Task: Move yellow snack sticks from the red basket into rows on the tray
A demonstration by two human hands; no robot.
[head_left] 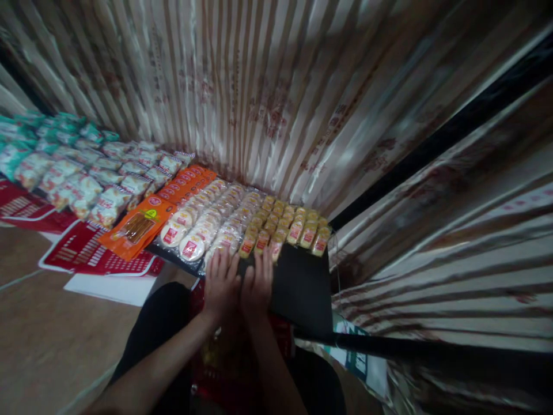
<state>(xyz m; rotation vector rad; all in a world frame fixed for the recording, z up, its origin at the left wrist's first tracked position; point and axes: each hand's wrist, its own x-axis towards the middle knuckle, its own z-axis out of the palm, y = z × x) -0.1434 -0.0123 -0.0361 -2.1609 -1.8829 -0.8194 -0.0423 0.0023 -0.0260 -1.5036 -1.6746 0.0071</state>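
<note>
Small yellow snack packets [283, 227] sit in rows at the far right of a black board [302, 288], against the striped curtain [268, 86]. Both hands side by side, flat, palms down at the near edge of those rows. Left hand [221, 282] fingers spread, tips touching the clear-wrapped round biscuits [203, 222]; right hand [258, 282] fingertips on the nearest yellow packets. Neither hand grips anything. Orange packs [149, 222] lie left of the biscuits, then white-and-green bags [73, 167]. Red printed sheets [82, 251] on the floor [38, 340].
</note>
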